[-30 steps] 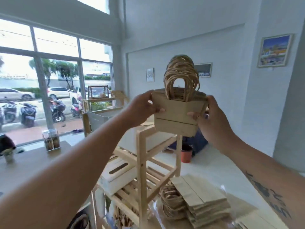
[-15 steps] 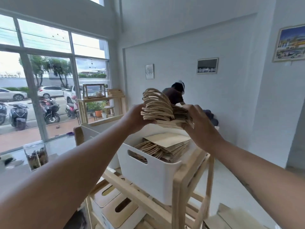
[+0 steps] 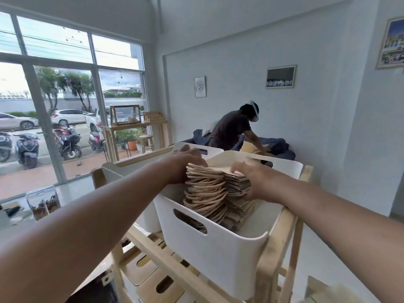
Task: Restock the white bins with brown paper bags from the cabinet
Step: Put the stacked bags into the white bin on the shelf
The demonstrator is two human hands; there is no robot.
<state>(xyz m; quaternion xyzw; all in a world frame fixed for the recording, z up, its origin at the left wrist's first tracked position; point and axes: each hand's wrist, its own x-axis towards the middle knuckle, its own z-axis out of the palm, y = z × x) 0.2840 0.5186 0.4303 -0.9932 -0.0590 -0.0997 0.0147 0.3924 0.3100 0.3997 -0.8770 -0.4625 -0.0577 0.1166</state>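
1. Bright white-walled room; large window [image 3: 65,101] on the left, wooden rack [image 3: 277,243] in the foreground.
2. Lower rack tier: white boxes with wooden slotted lids [image 3: 150,278], partly hidden by the rack frame.
3. Top tier: white bin [image 3: 220,256] with a cut-out handle slot on its near wall. It stands against the right rack post.
4. Inside bin: stack of brown paper bags [image 3: 218,193], lying flat, twisted paper handles facing left. Stack top rises above the bin rim.
5. Left hand [image 3: 185,162] at the handle side of the stack, fingers curled over the top edge, touching the bags.
6. Right hand [image 3: 253,178] on the folded-body side, fingers spread across the top, thumb pressed to the side of the stack. Both hands clasp the upper bags between them. Slight motion blur on the fingertips.
7. Second bin [image 3: 122,171] just left of and behind the first; contents not visible.
8. Left, on a counter: clear jar [image 3: 43,204] with dark contents.
9. Mid-room: small wooden table with glass case [image 3: 125,114] by the window; stool and potted plant beneath.
10. Far wall: another person [image 3: 234,130] bends over dark fabric. Framed pictures [image 3: 281,76] on the walls.
11. Outside: parked scooters [image 3: 28,147] and cars.
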